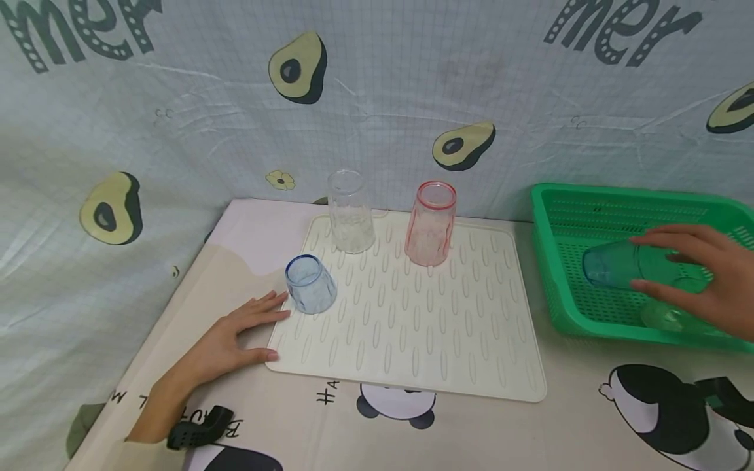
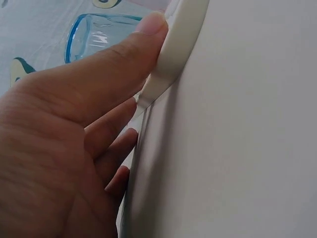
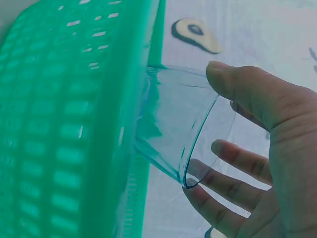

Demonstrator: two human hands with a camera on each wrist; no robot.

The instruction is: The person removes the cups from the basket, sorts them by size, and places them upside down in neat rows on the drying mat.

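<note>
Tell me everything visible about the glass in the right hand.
The glass is a see-through tumbler, apparently glass or clear plastic, faintly blue-tinted and smooth-looking. Nothing shows inside it. It is tipped on its side within the outline of the green basket, whose wall hides part of it in the right wrist view. The right hand holds one end between thumb and fingers. Whether it touches the basket is unclear.

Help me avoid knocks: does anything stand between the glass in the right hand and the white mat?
The green basket's left wall stands between the held glass and the white mat; above it, nothing visible does.
</note>
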